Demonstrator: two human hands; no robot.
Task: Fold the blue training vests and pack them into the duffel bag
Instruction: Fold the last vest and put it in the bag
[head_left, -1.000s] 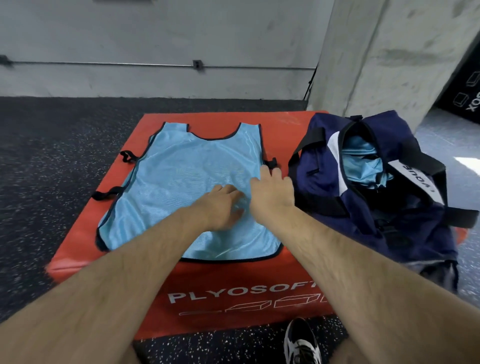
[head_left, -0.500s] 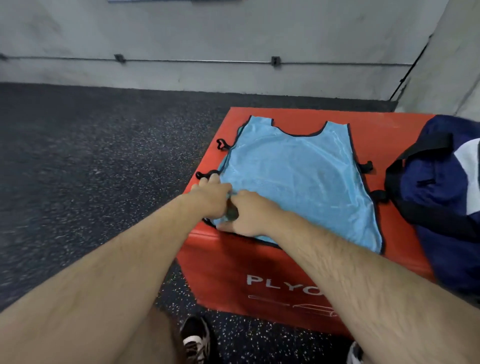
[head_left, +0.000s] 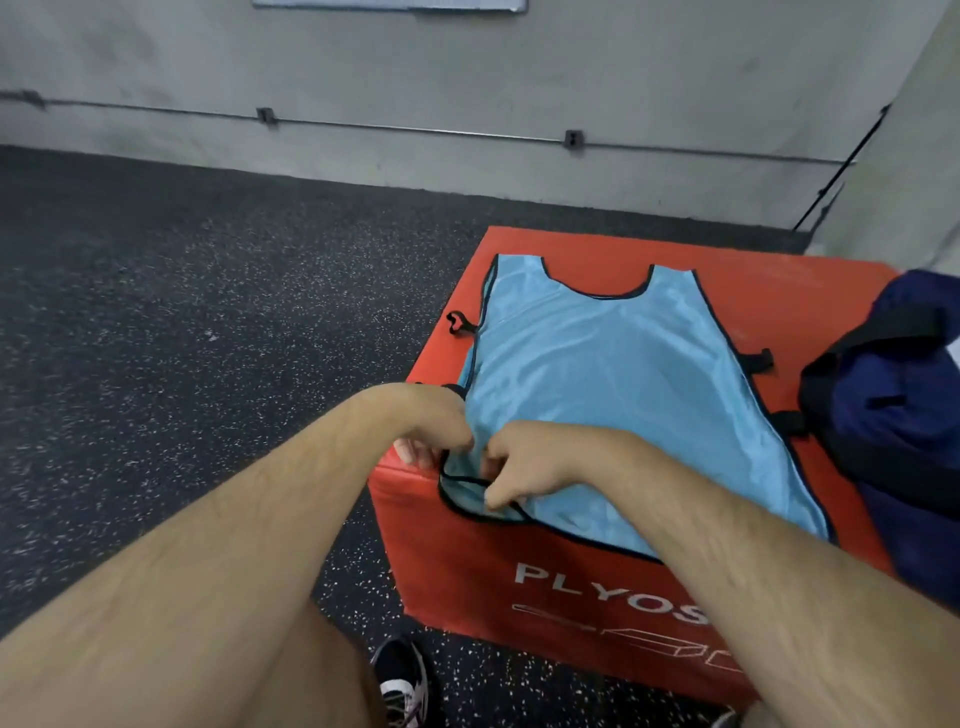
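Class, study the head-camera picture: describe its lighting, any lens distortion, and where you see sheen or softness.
Head view: the light is soft and even, with no hard shadows; the wide lens slightly bends the wall conduit and swells the forearms near the bottom edge; the blue vest carries a faint sheen; the duffel bag, cut by the right edge, looks slightly soft.

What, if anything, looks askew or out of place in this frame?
Nothing is damaged or spilled. The blue vest lies flat on the red box, but its near hem droops over the front edge, where the left hand and right hand pinch its corner.
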